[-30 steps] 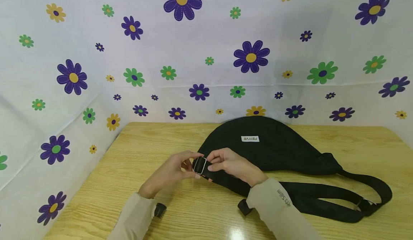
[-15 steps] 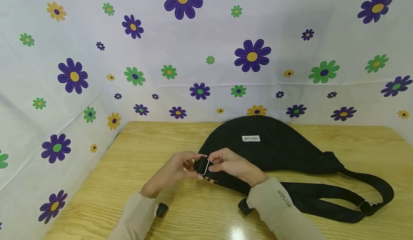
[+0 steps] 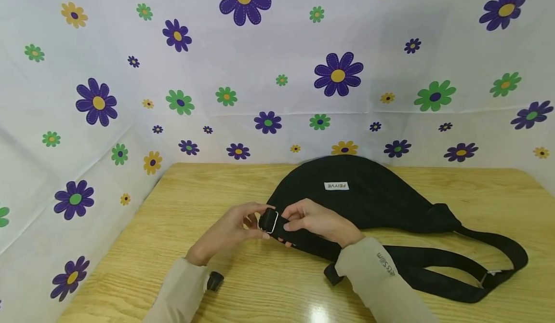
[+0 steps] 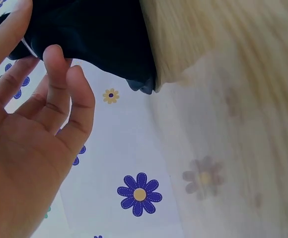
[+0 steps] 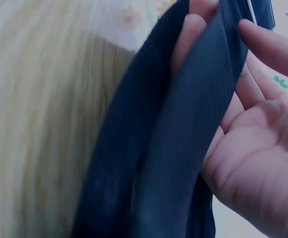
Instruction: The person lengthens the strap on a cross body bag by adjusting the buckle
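Observation:
A black sling bag (image 3: 360, 209) with a small white label lies on the table, its strap (image 3: 314, 246) running along the near side. At the bag's left end, my left hand (image 3: 227, 229) pinches the metal-framed strap slider (image 3: 270, 220) between thumb and index finger. Just right of it, my right hand (image 3: 318, 221) holds the black webbing between thumb and fingers. More fingertips show beneath the webbing. In the right wrist view two lengths of strap (image 5: 183, 114) run down from the fingers. Dark fabric (image 4: 99, 34) hangs past the left fingers in the left wrist view.
A black buckle end (image 3: 214, 281) shows beside the left cuff, and another black end piece (image 3: 333, 275) beside the right cuff. The strap loops on the right around a second metal slider (image 3: 487, 277). A flowered cloth (image 3: 277, 101) hangs behind the wooden table (image 3: 208, 188).
My right hand has shifted slightly right from the slider, widening the gap between them. The end piece by the right cuff has moved a little right too. The bag stays put.

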Action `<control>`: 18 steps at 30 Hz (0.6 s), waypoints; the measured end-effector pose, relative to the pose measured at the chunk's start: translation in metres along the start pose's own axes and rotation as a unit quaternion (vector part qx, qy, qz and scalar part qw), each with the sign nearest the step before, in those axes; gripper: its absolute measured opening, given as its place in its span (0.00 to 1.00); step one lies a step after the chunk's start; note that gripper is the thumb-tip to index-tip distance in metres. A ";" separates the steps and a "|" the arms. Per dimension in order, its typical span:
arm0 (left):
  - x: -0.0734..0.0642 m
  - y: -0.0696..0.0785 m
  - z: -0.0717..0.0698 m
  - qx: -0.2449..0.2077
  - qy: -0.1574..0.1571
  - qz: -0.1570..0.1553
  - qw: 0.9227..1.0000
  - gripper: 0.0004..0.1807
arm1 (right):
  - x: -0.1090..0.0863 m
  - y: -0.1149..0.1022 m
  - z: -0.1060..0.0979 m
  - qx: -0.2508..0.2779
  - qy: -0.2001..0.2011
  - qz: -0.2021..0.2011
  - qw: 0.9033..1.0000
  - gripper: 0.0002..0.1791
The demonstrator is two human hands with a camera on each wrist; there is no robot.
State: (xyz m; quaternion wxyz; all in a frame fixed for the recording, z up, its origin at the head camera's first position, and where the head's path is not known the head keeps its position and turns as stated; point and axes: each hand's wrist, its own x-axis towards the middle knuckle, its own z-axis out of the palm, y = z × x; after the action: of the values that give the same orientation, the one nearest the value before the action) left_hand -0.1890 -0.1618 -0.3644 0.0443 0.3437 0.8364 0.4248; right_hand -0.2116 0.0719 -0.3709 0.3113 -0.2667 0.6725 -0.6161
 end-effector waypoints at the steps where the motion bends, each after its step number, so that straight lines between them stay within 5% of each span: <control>1: 0.000 0.000 0.000 0.001 0.001 -0.003 1.000 0.27 | -0.001 0.001 -0.001 0.007 -0.007 0.007 1.000 0.08; 8: -0.003 -0.002 -0.003 0.012 0.009 0.001 1.000 0.28 | -0.005 0.001 -0.008 0.012 -0.046 0.031 0.998 0.09; 18: 0.000 -0.003 -0.003 0.017 0.010 0.009 1.000 0.27 | -0.005 0.001 -0.010 -0.023 -0.032 0.024 0.999 0.07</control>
State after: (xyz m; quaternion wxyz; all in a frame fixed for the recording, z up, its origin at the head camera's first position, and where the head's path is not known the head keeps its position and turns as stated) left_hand -0.1915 -0.1649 -0.3651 0.0264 0.3477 0.8409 0.4138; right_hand -0.2155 0.0826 -0.3713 0.3412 -0.2771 0.6822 -0.5843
